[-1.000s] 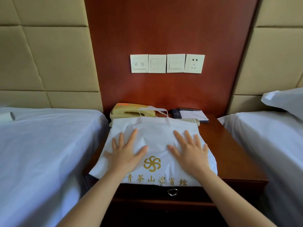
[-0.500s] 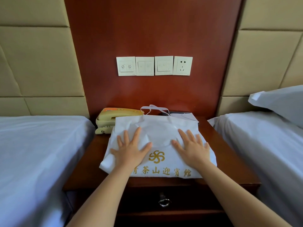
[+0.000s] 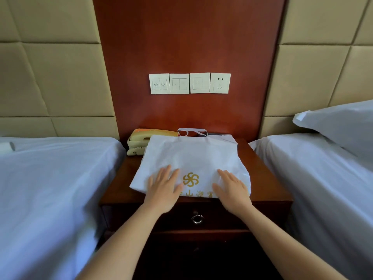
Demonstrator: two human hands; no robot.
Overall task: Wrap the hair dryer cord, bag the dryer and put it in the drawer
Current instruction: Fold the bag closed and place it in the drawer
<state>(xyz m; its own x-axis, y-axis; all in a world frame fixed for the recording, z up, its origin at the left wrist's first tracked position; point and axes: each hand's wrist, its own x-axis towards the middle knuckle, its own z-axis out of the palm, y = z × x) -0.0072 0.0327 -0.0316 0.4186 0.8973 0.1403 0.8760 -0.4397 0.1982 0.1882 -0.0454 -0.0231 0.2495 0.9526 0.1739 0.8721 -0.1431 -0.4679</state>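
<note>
A white fabric bag with a gold pinwheel logo lies flat on the dark wooden nightstand, its handles toward the wall. My left hand lies flat with straight fingers on the bag's near left part. My right hand lies flat on its near right part. Below them is the nightstand drawer, closed, with a metal ring pull. No hair dryer or cord shows; whatever is in the bag is hidden.
A beige telephone sits behind the bag at the left. Beds with white sheets flank the nightstand, the left bed and the right bed with a pillow. Wall switches and a socket are above.
Both hands have slid toward me over the bag to its near edge. The bag lies farther back on the nightstand, and the view has pulled back, showing the drawer front.
</note>
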